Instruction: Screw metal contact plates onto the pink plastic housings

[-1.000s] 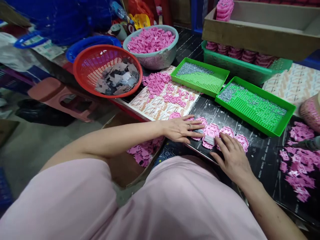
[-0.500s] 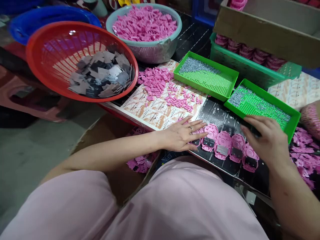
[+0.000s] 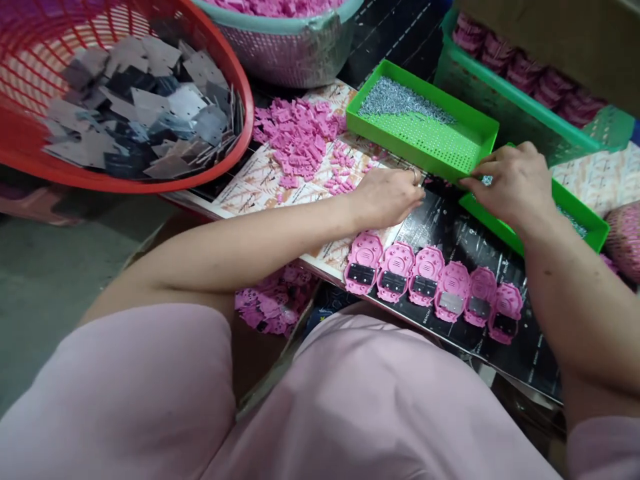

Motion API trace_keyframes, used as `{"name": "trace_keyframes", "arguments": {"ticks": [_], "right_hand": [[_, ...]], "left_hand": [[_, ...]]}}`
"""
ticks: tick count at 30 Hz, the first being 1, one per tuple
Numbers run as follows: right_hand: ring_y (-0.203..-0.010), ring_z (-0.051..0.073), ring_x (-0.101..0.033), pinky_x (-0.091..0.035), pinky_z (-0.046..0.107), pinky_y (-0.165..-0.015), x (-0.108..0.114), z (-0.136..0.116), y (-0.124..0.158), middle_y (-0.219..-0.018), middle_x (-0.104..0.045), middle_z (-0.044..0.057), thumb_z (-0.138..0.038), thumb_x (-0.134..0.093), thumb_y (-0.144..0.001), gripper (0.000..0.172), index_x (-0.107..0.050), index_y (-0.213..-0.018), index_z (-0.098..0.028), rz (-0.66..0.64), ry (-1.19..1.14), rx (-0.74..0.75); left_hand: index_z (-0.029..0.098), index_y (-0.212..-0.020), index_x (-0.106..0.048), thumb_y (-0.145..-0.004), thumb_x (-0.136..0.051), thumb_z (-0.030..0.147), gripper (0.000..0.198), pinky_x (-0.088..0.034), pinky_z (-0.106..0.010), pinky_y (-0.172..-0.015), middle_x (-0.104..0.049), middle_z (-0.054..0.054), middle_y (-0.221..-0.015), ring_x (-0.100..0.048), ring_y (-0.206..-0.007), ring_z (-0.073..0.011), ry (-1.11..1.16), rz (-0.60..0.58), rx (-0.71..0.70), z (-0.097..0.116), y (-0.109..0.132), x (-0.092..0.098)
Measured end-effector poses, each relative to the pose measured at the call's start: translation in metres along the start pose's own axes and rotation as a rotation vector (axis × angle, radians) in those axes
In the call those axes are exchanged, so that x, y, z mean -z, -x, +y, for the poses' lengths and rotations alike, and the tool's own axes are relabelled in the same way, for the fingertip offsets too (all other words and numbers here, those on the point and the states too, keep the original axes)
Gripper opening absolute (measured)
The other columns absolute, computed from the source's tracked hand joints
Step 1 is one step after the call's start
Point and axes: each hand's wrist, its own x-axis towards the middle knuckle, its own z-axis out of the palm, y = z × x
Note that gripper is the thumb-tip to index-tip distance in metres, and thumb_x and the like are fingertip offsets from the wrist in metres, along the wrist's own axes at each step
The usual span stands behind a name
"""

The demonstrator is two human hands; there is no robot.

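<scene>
My left hand [image 3: 387,197] rests at the edge of the black printed mat [image 3: 465,233], fingertips gathered beside a printed paper sheet [image 3: 280,190] with a heap of small pink plastic parts [image 3: 295,137]. My right hand [image 3: 513,183] is over the near green perforated tray [image 3: 575,223], close to its corner. Both fingertips are partly hidden, so any held item cannot be seen. Below the hands, several pink plastic housings [image 3: 430,283] lie in a row on the mat, each with a black or silver insert.
A second green tray [image 3: 400,150] holds grey screws. A red basket [image 3: 215,157] holds grey metal sheets [image 3: 150,113]. Behind stand a bowl of pink parts [image 3: 285,60] and a green crate [image 3: 525,100] of stacked pink items. More pink parts [image 3: 275,300] lie near my lap.
Both hands have moved away from the housings, up toward the trays. The view has tilted and moved closer, so the table items sit lower and larger.
</scene>
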Motion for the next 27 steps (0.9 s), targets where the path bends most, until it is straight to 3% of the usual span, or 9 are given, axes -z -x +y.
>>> {"name": "trace_keyframes", "arguments": {"ticks": [4,9,15,19,22,27], "right_hand": [[-0.105,0.030,-0.056,-0.045,0.047,-0.089,0.016,-0.001,-0.007,-0.102,-0.066,0.015,-0.046,-0.060,-0.086,0.038,-0.073,-0.094,-0.011,-0.065,-0.011,-0.079],[-0.095,0.025,-0.060,-0.048,0.044,-0.086,0.017,0.000,-0.010,-0.101,-0.066,0.012,-0.041,-0.065,-0.083,0.034,-0.073,-0.099,-0.012,-0.036,-0.089,-0.111],[-0.091,0.025,-0.060,-0.048,0.044,-0.084,0.018,-0.003,-0.010,-0.098,-0.065,0.012,-0.037,-0.066,-0.082,0.030,-0.072,-0.098,-0.012,-0.028,-0.136,-0.118],[-0.088,0.024,-0.059,-0.048,0.044,-0.082,0.014,-0.003,-0.009,-0.096,-0.065,0.010,-0.036,-0.066,-0.081,0.027,-0.072,-0.096,-0.014,-0.048,-0.127,-0.124],[-0.084,0.024,-0.059,-0.049,0.044,-0.077,0.000,0.001,-0.008,-0.089,-0.064,0.008,-0.036,-0.068,-0.079,0.024,-0.072,-0.090,-0.016,0.007,-0.152,-0.080],[-0.086,0.027,-0.057,-0.047,0.047,-0.074,-0.027,0.007,-0.003,-0.081,-0.062,0.009,-0.041,-0.066,-0.080,0.024,-0.071,-0.081,-0.018,0.093,-0.170,-0.005]], "left_hand": [[0.018,-0.108,-0.067,-0.098,-0.041,0.027,0.030,-0.042,-0.032,-0.068,-0.064,-0.009,-0.100,-0.063,-0.091,-0.0246,-0.031,-0.031,-0.004,0.008,-0.027,-0.006],[0.017,-0.122,-0.060,-0.097,-0.034,0.017,0.035,-0.039,-0.033,-0.070,-0.066,-0.011,-0.096,-0.063,-0.092,-0.0252,-0.062,0.008,0.001,0.017,-0.058,-0.018],[0.015,-0.106,-0.069,-0.096,-0.036,0.015,0.034,-0.040,-0.036,-0.072,-0.068,-0.013,-0.094,-0.064,-0.093,-0.0270,-0.078,-0.034,0.012,0.017,-0.079,-0.029],[0.015,-0.105,-0.070,-0.097,-0.040,0.024,0.032,-0.041,-0.036,-0.070,-0.069,-0.013,-0.094,-0.065,-0.089,-0.0270,-0.061,0.015,0.047,0.011,-0.072,-0.030],[0.016,-0.103,-0.071,-0.096,-0.043,0.032,0.033,-0.041,-0.034,-0.068,-0.070,-0.012,-0.091,-0.065,-0.085,-0.0257,-0.063,0.017,0.071,0.006,-0.057,-0.026],[0.018,-0.100,-0.071,-0.097,-0.041,0.034,0.034,-0.042,-0.032,-0.067,-0.070,-0.009,-0.091,-0.065,-0.084,-0.0231,-0.092,-0.058,0.040,0.007,-0.024,-0.017]]}}
